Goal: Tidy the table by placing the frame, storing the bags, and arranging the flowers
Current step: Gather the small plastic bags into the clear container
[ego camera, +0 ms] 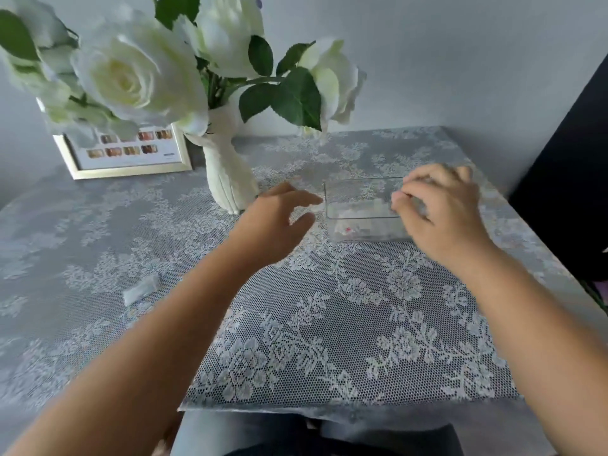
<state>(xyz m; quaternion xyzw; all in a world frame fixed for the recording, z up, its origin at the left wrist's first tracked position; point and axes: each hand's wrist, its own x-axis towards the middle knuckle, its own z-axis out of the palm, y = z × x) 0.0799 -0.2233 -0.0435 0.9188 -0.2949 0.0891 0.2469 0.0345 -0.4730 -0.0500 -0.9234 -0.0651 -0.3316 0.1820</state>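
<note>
A clear rectangular box (358, 222) stands on the table right of centre, with small clear bags lying in its bottom. My right hand (444, 209) hovers over the box's right end, fingers curled and pinched together; motion blur hides whether a bag is between them. My left hand (279, 222) is just left of the box, fingers apart and holding nothing. One small clear bag (141, 289) lies on the cloth at the left. The gold-edged frame (128, 159) leans on the wall at the back left. White roses (131, 70) fill a white vase (227, 172).
A grey lace cloth (329, 324) covers the table. The wall runs close behind the frame and vase. A dark panel (572, 179) stands beyond the table's right edge. The rose heads and leaves overhang the back left of the table.
</note>
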